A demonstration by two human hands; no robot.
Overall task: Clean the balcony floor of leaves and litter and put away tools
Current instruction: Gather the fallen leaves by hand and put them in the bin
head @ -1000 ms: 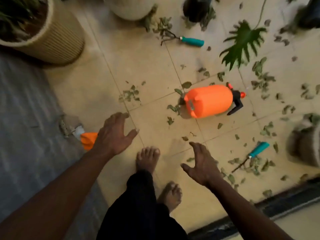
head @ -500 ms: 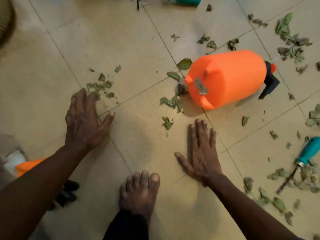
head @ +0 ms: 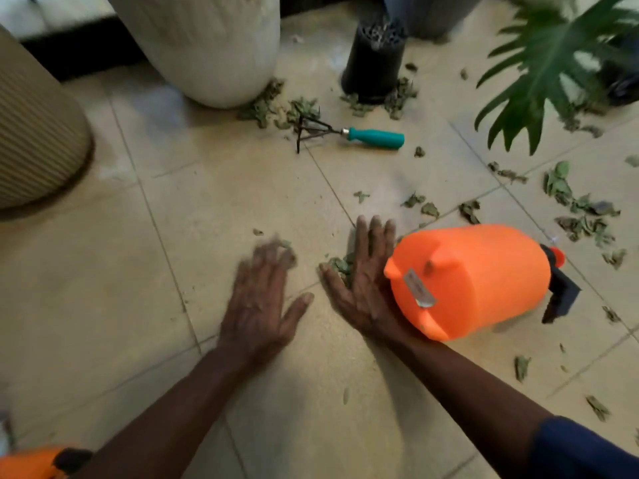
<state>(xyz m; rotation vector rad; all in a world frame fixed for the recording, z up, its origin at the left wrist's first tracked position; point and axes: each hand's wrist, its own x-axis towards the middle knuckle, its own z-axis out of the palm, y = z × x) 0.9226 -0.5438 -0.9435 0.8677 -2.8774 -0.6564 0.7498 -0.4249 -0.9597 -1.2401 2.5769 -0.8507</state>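
Note:
My left hand [head: 260, 302] lies flat on the beige tile floor [head: 103, 305] with fingers spread, blurred by motion. My right hand [head: 359, 274] is also flat with straight fingers, its edge against the base of an orange pressure sprayer [head: 473, 278] that lies on its side. A small clump of dry leaves [head: 340, 266] sits under and beside my right fingers. A hand rake with a teal handle [head: 375, 137] lies farther back among leaves. More dry leaves [head: 581, 212] are scattered at the right.
A white planter [head: 214, 46] and a black pot [head: 375, 60] stand at the back. A ribbed beige planter [head: 34, 133] stands at the left. A large green leaf [head: 546, 63] hangs over the right. An orange object [head: 27, 464] shows at the bottom left corner.
Both hands have slid forward and toward each other over the floor. My right hand now rests against the sprayer with leaves gathered at its fingers. The view has tilted up toward the pots.

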